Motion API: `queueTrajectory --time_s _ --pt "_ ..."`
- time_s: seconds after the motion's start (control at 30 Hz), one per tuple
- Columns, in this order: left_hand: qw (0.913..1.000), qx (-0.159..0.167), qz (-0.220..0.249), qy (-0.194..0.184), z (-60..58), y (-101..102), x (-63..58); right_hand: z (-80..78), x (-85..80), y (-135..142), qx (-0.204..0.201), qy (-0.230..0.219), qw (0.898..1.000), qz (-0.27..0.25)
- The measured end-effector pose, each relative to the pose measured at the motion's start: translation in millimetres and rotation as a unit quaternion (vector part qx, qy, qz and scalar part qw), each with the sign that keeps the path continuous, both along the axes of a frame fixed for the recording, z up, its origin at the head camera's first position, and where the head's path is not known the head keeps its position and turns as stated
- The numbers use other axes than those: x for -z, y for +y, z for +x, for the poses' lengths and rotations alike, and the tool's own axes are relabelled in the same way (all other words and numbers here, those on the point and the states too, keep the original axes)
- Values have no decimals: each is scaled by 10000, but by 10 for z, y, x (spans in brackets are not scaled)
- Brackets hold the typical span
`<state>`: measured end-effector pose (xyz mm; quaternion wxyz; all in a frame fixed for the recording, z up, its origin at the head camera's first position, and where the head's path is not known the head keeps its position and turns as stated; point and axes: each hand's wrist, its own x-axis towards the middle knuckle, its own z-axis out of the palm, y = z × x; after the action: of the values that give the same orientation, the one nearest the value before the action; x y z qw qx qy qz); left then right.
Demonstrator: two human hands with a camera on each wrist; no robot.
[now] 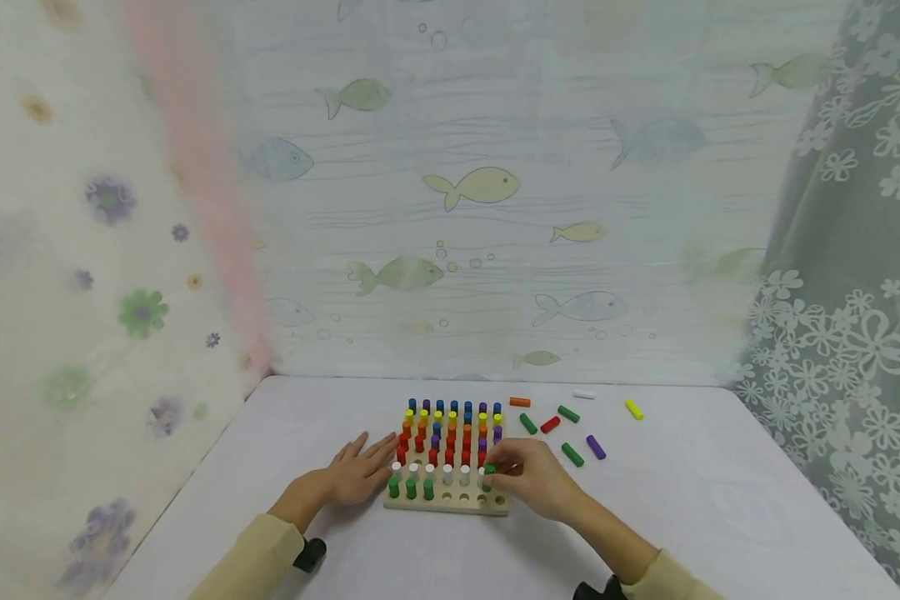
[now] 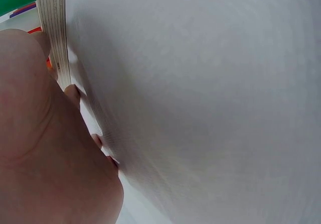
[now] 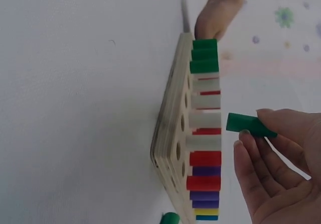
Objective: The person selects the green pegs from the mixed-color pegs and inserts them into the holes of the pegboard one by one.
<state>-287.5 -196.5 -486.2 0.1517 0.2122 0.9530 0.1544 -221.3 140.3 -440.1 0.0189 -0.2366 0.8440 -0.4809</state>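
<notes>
A wooden pegboard (image 1: 450, 503) stands on the table with rows of colored pegs in its holes. Three green pegs fill the left of the nearest row; the holes (image 3: 178, 150) to their right are bare. Behind them runs a row of white pegs (image 1: 447, 474), then red, orange, yellow, blue and purple ones. My right hand (image 1: 536, 479) pinches a green peg (image 3: 246, 124) between thumb and fingers, above the board's near right part. My left hand (image 1: 356, 475) lies flat on the table with fingers spread, against the board's left edge.
Loose pegs lie on the white table (image 1: 645, 500) right of the board: an orange peg (image 1: 520, 402), a white peg (image 1: 584, 394), a yellow peg (image 1: 633, 409), a red peg (image 1: 551, 424), a purple peg (image 1: 596, 447) and several green ones. Fish-patterned cloth (image 1: 480, 250) hangs behind.
</notes>
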Motion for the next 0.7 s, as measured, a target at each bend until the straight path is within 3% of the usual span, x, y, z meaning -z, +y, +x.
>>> queueTrajectory --time_s 0.2,0.3,0.5,0.7 --pt "10000 -59 -36 14 -16 -1 16 8 16 -78 21 -29 9999 97" --pt "9999 -143 -26 26 39 12 24 45 32 -95 36 8 9998 182" --pt "9998 -208 1 -19 189 42 25 124 59 -140 -28 69 9996 258" --pt "9998 -196 38 -52 402 104 -71 221 64 -180 -264 311 9989 230"
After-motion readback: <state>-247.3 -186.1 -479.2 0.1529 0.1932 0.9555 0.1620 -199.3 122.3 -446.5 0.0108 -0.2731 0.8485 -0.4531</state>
